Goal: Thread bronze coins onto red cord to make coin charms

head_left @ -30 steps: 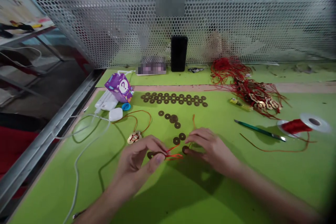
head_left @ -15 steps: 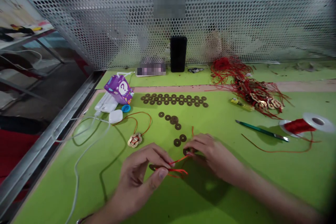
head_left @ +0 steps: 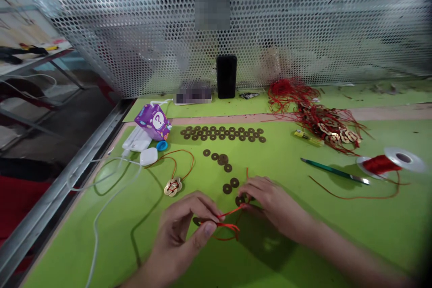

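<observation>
Red cord [head_left: 225, 226] being threaded through coins: left hand [head_left: 184, 234] pinches a coin and cord; right hand [head_left: 270, 202] presses another coin [head_left: 240, 200] on the table [head_left: 303, 243]. Next, likely, pulling the cord taut.

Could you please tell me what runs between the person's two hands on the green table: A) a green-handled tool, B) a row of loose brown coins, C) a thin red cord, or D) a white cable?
C: a thin red cord stretches from the left hand to the right hand, each pinching a round brown coin threaded on it.
</observation>
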A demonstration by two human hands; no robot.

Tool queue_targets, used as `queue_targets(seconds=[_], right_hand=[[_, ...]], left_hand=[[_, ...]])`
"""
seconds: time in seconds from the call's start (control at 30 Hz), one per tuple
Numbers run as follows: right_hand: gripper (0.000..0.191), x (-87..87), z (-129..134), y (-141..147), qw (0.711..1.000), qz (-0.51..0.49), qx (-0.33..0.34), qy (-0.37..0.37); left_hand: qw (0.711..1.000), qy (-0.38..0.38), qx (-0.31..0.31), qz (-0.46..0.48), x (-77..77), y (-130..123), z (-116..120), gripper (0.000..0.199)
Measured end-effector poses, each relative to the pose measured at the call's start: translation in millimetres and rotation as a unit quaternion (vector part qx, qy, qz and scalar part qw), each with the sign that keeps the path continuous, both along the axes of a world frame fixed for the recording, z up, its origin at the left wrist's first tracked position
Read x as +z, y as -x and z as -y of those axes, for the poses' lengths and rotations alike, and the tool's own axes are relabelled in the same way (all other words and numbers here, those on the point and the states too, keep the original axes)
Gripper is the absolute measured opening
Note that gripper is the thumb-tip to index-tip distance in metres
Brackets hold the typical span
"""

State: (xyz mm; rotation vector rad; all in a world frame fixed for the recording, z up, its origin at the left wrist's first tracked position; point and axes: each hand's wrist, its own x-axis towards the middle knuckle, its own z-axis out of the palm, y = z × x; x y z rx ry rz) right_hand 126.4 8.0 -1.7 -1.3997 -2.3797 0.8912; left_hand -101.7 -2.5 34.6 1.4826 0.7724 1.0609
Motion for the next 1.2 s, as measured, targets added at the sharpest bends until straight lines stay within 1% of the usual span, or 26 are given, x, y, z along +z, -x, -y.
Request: queue_targets(seconds=[0.13,0.2,0.33,0.43,0.63,0.8,0.87,0.97,1.07,1.2], right_hand=[[0.003,2.1,0,-1,1.000,-0.020,0.003,0.015],[0.004,1.9,0,-1,0.999,-0.029,0.007,0.017],[0.008,-1.1,1,0,1.000,-0.026,-0.004,0.006],[0.010,-3.1,0,1,1.000,-0.019,0.005,0.001],[0.004,-0.3,-3,0,1.000,-0.003,0.015,0.014],[0.006,3.1,-1,-1,0.999,-0.021,-0.002,0.025],[0.006,3.7,-1,0,0.998,-0.047,-0.021,0.040],[0.004,4.3,-1,2,0.988,-0.106,-0.066,0.094],[0.003,3.4,-2,3,0.969,-0.179,-0.099,0.141],[0.009,-0.3,-2,5,0.940,-0.267,-0.108,0.182]], left_hand=[[1.000,0.008,-0.006,0.005,-0.9,0,1,0.007],[1.000,0.016,-0.005,0.005,-2.1,-1,2,0.007],[1.000,0.027,0.004,0.013,-7.6,0,2,0.008],[0.999,0.032,0.007,0.016,-10.4,0,0,0.010],[0.999,0.038,0.012,0.018,-7.0,0,-3,0.012],[0.999,0.027,0.020,0.028,-5.7,-1,-5,0.013],[0.999,0.030,0.021,0.029,-5.1,-2,-5,0.013],[0.999,0.034,0.020,0.030,-4.6,-2,-5,0.013],[0.999,0.038,0.015,0.031,-5.6,-2,-5,0.012],[0.999,0.041,0.012,0.030,-7.6,0,-4,0.011]])
